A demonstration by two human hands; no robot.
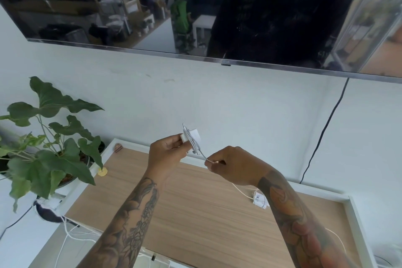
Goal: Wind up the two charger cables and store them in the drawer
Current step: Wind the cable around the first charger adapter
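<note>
Starting at the far left: a leafy potted plant [50, 137] stands beside the counter [195, 202], with a dark round object [46, 213] and loose white cords [74, 235] below it. A small yellow disc [102, 172] lies near the counter's left edge, and a small striped thing [118, 148] sits at the back-left corner — too small to identify.

The left hand [165, 154] is raised above the counter, fingers and thumb pinching a white charger block [192, 139]. The charger cable [194, 143] is wrapped in several turns around that block. A short free tail runs down and right from the wraps to the right hand [230, 165], whose fingers are curled and pinching the cable's end. Both hands are held up in front of the wall, near each other, with the tail stretched between them.

Further right, the second charger [260, 200] — a white block with its cable around it — lies on the wooden counter top, partly hidden behind the right forearm. A thin white cable [241, 191] leads up-left from it, and another white strand [339, 241] curves along the counter on the far side of that forearm.

Above, a wall-mounted TV [195, 6] spans the view, and a black cord [326, 128] hangs from it down the wall on the right.
</note>
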